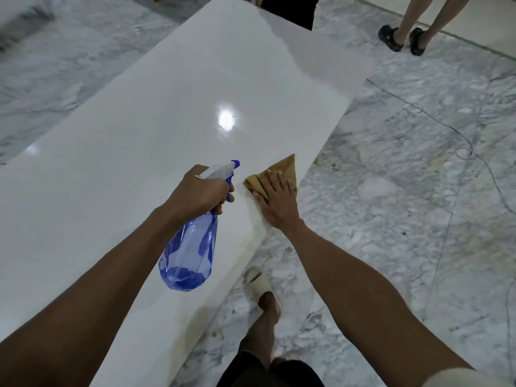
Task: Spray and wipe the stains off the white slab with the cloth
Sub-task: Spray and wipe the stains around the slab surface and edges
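Slab (167, 113) on marble floor (418, 163)

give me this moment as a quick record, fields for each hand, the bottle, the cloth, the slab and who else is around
left hand: grips the spray bottle's neck
right hand: fingers flat, presses the cloth
spray bottle: clear blue, a little liquid inside, held above the slab
cloth: tan, on the slab near its right edge
slab: white, glossy, yellowish marks along the near right edge
bystander: legs in dark shoes, far right
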A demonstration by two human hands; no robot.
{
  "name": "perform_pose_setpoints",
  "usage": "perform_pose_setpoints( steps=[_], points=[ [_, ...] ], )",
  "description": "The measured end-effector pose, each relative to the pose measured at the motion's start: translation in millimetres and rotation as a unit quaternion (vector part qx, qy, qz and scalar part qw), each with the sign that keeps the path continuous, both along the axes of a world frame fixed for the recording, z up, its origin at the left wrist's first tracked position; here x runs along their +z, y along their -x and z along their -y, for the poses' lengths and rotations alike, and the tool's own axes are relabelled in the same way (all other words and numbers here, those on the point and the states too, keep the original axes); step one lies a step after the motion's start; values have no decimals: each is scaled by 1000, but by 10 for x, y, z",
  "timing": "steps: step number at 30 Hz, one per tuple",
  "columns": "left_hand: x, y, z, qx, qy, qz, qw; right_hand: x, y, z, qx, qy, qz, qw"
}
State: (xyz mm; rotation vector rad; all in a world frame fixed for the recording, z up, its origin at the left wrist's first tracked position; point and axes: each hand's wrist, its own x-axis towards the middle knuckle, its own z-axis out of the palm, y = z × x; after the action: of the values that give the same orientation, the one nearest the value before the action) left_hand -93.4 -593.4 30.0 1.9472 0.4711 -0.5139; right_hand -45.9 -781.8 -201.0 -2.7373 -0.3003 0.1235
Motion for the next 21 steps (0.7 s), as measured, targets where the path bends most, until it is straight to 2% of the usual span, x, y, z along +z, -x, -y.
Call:
perform_pose_setpoints(
  steps=[8,21],
  points=[
    [-45,1176,-491,36,-23,-2,999,-35,1063,-576,17,8,27,999],
    [45,2524,-1447,89,-43,-20,995,-26,2496,-1367,37,-2,-3,999]
  ],
)
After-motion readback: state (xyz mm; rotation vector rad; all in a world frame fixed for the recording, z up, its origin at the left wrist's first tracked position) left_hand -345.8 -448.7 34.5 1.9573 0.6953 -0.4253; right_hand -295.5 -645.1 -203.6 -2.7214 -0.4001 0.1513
